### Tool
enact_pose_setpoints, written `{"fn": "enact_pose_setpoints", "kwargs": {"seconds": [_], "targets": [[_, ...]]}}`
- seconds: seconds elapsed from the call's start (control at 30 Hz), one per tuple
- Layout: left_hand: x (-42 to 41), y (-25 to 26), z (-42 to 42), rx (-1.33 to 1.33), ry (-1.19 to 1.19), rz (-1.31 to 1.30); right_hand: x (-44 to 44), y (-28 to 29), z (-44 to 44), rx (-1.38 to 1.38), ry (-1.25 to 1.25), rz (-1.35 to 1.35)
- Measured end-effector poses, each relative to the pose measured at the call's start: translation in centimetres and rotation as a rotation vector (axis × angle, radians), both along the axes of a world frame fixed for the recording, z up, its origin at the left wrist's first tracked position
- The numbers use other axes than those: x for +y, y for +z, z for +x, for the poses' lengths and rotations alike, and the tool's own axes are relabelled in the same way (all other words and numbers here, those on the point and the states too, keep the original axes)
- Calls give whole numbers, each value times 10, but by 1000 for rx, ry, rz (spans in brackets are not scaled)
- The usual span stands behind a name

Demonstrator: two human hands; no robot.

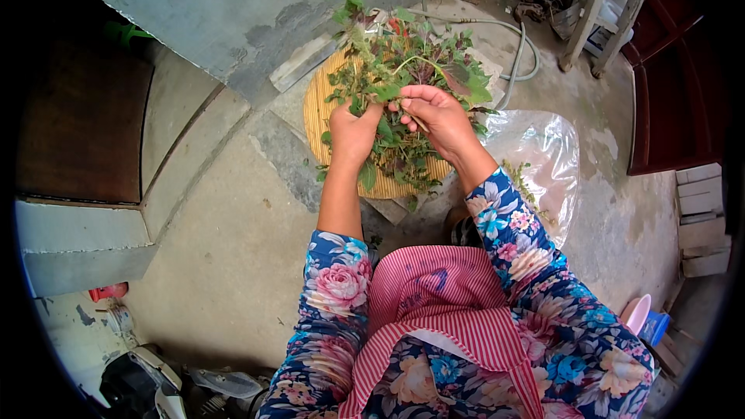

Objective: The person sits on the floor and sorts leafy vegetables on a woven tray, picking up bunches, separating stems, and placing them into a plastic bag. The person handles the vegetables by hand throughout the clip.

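A heap of leafy green and purplish stalks (407, 151) lies on a round mat of yellowish slats (317, 122). Over the heap, my left hand (354, 131) is closed on a leafy stalk with a pale green seed head (362, 49), its thumb towards my right hand. Close beside it, my right hand (439, 116) pinches a stem (414, 116) between thumb and fingers; a green and reddish leaf (457, 78) rises just above. Whether both hands hold one and the same plant, I cannot tell. A clear plastic sheet (547, 145) with a few green sprigs lies right of the mat.
A pale hose (527, 49) curls on the concrete floor behind the mat. A wooden ladder (593, 11) stands at the upper right. Grey wall (192, 6) bounds the upper left; a stone block (302, 61) lies beside the mat. A pink basin (635, 313) is at the lower right.
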State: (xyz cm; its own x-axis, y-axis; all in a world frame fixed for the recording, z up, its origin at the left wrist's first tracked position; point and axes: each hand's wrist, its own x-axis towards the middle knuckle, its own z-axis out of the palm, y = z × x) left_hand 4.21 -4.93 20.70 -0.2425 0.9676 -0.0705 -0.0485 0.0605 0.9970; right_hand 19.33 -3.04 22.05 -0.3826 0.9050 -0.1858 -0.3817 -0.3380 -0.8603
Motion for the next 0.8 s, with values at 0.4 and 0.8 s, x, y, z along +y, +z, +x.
{"fn": "enact_pose_setpoints", "kwargs": {"seconds": [0.4, 0.8], "targets": [[0, 15, -22, -353, 155, -126, 6, 1, 10, 199, -58, -148], [-5, 20, -6, -236, -152, -129, 8, -5, 11, 277, -51, -179]]}}
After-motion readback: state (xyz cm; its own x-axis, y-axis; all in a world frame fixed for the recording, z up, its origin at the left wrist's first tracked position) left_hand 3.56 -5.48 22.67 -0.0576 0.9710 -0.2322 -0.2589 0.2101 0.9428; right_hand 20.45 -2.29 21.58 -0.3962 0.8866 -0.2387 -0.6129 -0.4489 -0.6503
